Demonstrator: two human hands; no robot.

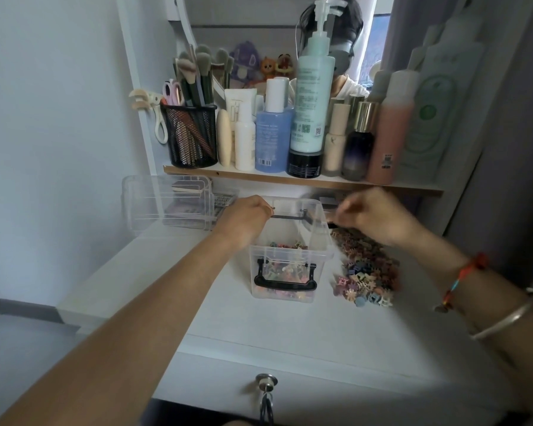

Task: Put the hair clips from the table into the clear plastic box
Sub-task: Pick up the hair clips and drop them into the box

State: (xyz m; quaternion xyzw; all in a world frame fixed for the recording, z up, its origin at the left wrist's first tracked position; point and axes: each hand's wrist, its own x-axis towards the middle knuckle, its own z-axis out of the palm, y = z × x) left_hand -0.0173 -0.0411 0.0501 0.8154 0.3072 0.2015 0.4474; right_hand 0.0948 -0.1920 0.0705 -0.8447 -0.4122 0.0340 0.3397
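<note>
A clear plastic box (290, 250) with black handles stands in the middle of the white table, lid off, with several small coloured hair clips on its floor. Just right of it lies a pile of flower-shaped hair clips (366, 269). My left hand (246, 219) is at the box's far left rim, fingers curled round the rim by the far black handle. My right hand (373, 215) hovers above the far end of the pile, blurred, fingers curled downward; whether it holds a clip is hidden.
A clear lid or second clear container (166, 204) lies at the back left. A shelf (290, 178) just above the hands carries bottles and a black mesh brush holder (193, 136). A drawer with a key (266, 385) is at the table's front.
</note>
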